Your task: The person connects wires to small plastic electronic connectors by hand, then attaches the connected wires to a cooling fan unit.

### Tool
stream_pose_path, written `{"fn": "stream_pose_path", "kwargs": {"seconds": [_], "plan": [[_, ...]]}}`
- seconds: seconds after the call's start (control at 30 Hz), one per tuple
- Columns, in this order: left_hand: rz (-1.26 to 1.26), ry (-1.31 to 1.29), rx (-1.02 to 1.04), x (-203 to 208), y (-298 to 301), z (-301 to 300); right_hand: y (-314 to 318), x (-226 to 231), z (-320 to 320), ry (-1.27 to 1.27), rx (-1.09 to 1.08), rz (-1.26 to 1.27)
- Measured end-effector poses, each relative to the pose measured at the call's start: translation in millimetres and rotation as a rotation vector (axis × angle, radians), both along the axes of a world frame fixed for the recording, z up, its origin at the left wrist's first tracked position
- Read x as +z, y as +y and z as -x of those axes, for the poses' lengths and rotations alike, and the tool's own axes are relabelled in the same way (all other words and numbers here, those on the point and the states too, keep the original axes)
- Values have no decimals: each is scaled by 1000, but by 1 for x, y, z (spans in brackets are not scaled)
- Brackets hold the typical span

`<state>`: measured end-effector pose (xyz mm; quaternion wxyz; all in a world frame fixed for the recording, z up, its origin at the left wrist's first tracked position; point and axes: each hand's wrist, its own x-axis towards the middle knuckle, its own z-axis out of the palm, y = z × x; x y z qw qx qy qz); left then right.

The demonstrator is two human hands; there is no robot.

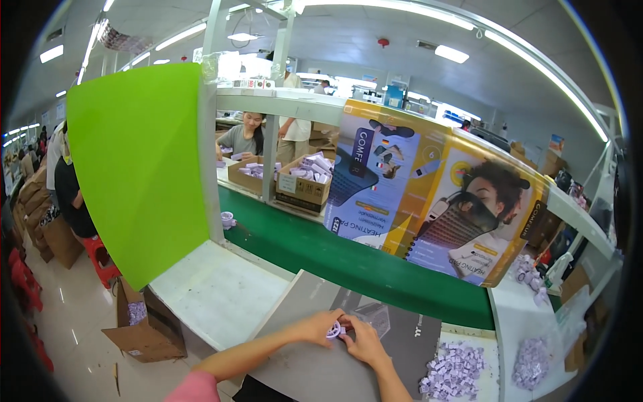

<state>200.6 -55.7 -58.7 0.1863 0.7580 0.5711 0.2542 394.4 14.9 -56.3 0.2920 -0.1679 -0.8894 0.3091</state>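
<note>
While a green conveyor belt [375,264] ran past the bench, the head camera showed the left hand [320,326] and right hand [365,342] meeting over a grey board [315,368], fingers pinched together on a small white ring-shaped part [334,329]; its exact form was too small to tell. A heap of pale purple pieces [453,370] lay near the right hand. Behind the belt stood a large printed carton [429,194] and a green panel [137,167].
</note>
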Motion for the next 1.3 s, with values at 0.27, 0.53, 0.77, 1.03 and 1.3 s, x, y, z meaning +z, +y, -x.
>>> {"fn": "stream_pose_path", "kwargs": {"seconds": [0.27, 0.53, 0.77, 1.03, 1.3], "plan": [[-46, -435, -46, -20, 18, 18, 6, 9, 0, -65, -103, 141], [-164, -373, -64, -27, 23, 13, 16, -8, -2, 11, -169, 275], [-232, -380, 23, -36, 17, 15, 16, -14, 6, 18, -159, 211], [51, -857, -21, -28, 10, 11, 10, 0, 5, 162, -129, 218], [14, -846, -27, -21, 10, 4, 3, 12, 2, 233, -127, 338]]}}
